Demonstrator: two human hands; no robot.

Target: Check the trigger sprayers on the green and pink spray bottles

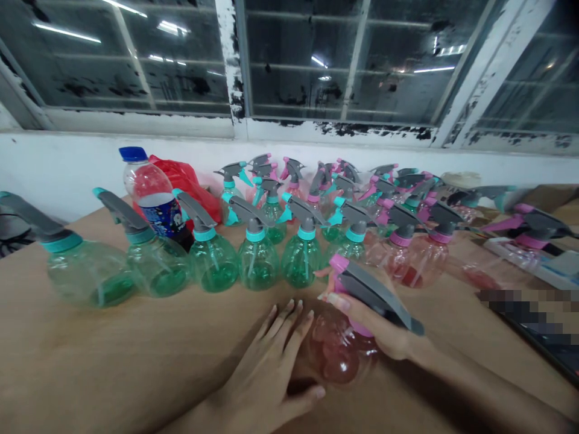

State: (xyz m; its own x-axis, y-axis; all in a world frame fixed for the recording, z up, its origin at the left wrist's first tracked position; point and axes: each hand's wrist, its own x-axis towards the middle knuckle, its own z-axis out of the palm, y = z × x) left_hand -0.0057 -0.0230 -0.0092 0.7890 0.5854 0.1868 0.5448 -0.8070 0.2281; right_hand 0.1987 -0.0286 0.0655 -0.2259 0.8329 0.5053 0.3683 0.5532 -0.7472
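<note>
Pink spray bottle (335, 352) in right fingers (362, 312), six front-row green bottles (259, 263) beyond

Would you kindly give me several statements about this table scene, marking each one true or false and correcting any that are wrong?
1. The right hand grips the pink spray bottle. True.
2. The left hand is clenched into a fist. False: it is palm down at the table, fingers extended.
3. The large bottle behind the front row has a blue cap. True.
4. The plastic bag near that bottle is yellow. False: it is red.
5. The leftmost spray bottle has a turquoise collar. True.
</note>
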